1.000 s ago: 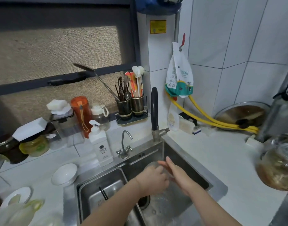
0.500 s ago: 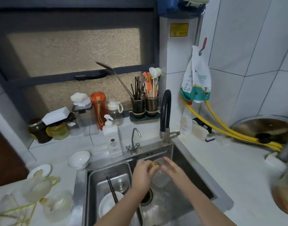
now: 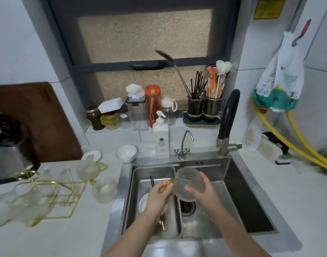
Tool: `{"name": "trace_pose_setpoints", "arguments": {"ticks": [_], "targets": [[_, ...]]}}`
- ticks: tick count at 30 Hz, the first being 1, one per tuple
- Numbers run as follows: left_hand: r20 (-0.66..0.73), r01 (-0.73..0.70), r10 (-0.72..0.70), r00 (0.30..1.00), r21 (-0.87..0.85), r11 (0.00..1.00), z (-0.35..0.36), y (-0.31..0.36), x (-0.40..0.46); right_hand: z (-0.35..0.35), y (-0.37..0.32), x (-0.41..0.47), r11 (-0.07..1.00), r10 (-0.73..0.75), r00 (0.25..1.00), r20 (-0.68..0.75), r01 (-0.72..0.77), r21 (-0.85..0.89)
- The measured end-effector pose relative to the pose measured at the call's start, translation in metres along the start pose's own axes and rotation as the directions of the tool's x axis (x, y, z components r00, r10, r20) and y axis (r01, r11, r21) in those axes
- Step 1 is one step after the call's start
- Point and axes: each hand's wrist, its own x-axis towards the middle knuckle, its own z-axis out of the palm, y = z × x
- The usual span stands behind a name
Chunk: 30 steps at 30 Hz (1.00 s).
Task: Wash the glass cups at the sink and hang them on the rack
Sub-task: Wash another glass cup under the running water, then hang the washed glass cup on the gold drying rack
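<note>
We face a frosted window [image 3: 144, 36] in a dark frame, white tiled walls [image 3: 316, 43], and a white countertop [image 3: 298, 201].

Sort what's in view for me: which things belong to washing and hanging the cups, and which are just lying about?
Belongs to the job:
- glass cup, held by the left hand at its gold handle and the right hand on its side
- sink
- gold rack with cups already on it

Just lying about:
- soap bottle
- white bowl
- orange bottle
- utensil holders
- cutting board
</note>
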Motion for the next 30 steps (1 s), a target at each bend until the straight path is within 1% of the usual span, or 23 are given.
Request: {"name": "trace_pose_setpoints", "arguments": {"ticks": [1,3,4,6,7,9,12,15,18,24,30], "targets": [[0.016,-0.018,0.017,1.000,0.044,0.999,-0.001,0.002,0.000,-0.001,-0.001,0.000,1.000,-0.014,1.000,-0.003,0.014,-0.007],[-0.014,-0.043,0.044,0.999,0.057,0.997,-0.024,0.003,-0.009,0.021,-0.006,-0.001,0.999,-0.028,0.998,0.063,0.029,-0.014],[-0.012,-0.059,0.060,0.998,0.061,0.996,-0.024,0.005,-0.010,0.023,-0.007,-0.002,0.999,-0.044,0.997,0.059,0.045,-0.012],[-0.076,-0.078,0.081,0.994,0.042,0.996,-0.050,0.007,-0.021,0.050,-0.008,-0.004,0.997,-0.064,0.992,0.111,0.069,-0.035],[-0.083,-0.084,0.087,0.993,0.042,0.996,-0.051,0.009,-0.021,0.052,-0.011,-0.006,0.995,-0.082,0.991,0.105,0.088,-0.051],[-0.158,-0.083,0.089,0.983,0.047,0.995,-0.081,0.011,-0.030,0.084,-0.018,-0.010,0.991,-0.097,0.982,0.164,0.110,-0.072],[-0.214,-0.075,0.086,0.973,0.055,0.996,-0.110,0.016,-0.036,0.114,-0.026,-0.015,0.989,-0.121,0.978,0.172,0.134,-0.064],[-0.250,-0.078,0.079,0.965,0.015,0.997,-0.142,0.024,-0.044,0.151,-0.034,-0.020,0.987,-0.130,0.974,0.187,0.145,-0.066],[-0.285,-0.075,0.076,0.956,0.015,0.997,-0.181,0.030,-0.053,0.189,-0.043,-0.028,0.984,-0.154,0.969,0.196,0.168,-0.061],[-0.297,-0.088,0.086,0.951,0.007,0.996,-0.258,0.041,-0.072,0.265,-0.053,-0.052,0.988,-0.135,0.970,0.202,0.148,-0.048],[-0.306,-0.064,0.049,0.951,-0.039,0.997,-0.323,0.046,-0.085,0.328,-0.058,-0.068,0.984,-0.148,0.972,0.184,0.163,-0.071]]}}
